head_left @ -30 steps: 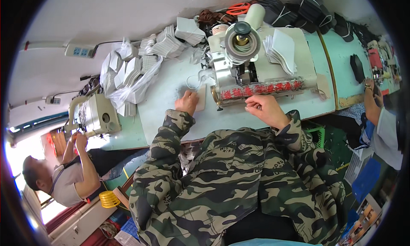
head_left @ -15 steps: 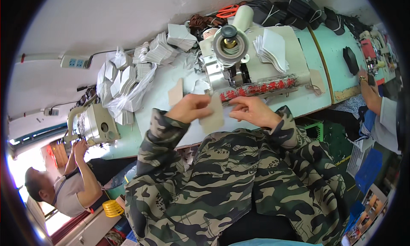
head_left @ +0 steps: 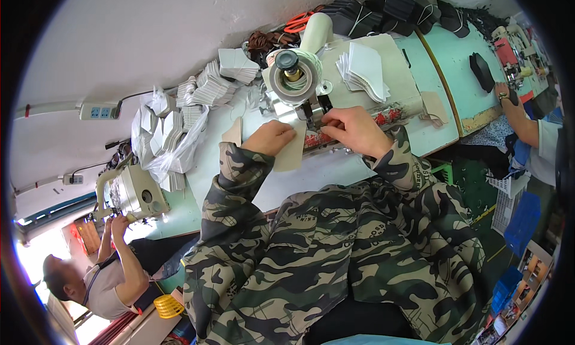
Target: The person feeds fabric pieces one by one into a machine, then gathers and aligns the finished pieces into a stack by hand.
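My left hand (head_left: pixel 269 138) pinches a flat beige piece (head_left: pixel 290 153) by its left side, the piece's upper end lying by the working part of a bench machine (head_left: pixel 293 75) with a black knob. My right hand (head_left: pixel 359 132) is just right of that working part, thumb and fingers pressed together close to the metal. Whatever those fingertips hold, if anything, is hidden. Red marks show on the machine's front edge under the right hand. Another beige piece (head_left: pixel 233 131) lies left of my left hand.
White cut pieces are stacked on the machine's right bed (head_left: pixel 366 69) and in a plastic bag (head_left: pixel 171 135) at the left. Black bundled pieces (head_left: pixel 356 18) lie at the back. One co-worker (head_left: pixel 96 279) sits left by another machine; another's arm (head_left: pixel 518 120) reaches in at right.
Both hands have moved up to the machine, and the beige piece has come with the left one. My right fingers have closed together beside the working part. The view has shifted slightly.
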`<state>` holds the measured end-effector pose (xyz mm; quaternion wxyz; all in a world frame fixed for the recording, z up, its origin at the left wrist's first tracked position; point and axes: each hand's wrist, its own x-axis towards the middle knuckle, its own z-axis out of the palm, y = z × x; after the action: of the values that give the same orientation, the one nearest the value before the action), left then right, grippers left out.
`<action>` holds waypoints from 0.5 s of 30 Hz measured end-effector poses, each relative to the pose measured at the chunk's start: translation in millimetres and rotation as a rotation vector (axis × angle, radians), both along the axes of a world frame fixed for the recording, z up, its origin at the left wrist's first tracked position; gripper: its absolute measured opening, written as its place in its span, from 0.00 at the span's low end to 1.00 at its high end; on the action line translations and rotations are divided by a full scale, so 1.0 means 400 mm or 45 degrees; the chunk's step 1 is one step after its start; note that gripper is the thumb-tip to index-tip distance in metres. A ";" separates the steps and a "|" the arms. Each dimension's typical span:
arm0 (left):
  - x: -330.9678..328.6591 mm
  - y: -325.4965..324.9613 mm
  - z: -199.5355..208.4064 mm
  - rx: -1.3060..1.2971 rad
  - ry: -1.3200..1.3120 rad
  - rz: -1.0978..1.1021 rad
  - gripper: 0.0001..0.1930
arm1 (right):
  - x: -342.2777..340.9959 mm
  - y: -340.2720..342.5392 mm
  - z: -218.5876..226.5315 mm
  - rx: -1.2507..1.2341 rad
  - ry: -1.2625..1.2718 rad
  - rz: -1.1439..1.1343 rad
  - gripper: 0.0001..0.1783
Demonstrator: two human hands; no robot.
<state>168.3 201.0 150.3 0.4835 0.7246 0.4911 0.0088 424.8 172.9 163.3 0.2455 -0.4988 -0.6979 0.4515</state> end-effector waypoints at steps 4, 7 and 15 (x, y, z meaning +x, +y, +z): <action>0.091 0.107 0.076 -0.102 -0.044 -0.023 0.18 | 0.006 0.013 0.004 0.404 -0.281 -0.052 0.17; 0.110 0.100 0.064 -0.038 -0.081 -0.035 0.22 | 0.033 0.046 0.007 0.417 -0.280 -0.056 0.19; 0.120 0.044 0.034 0.362 0.039 -0.018 0.14 | 0.060 0.094 0.039 0.250 -0.427 0.076 0.26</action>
<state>216.3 218.6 163.9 0.3685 0.7893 0.4869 0.0638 448.9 210.6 178.9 0.1597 -0.5198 -0.7842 0.2990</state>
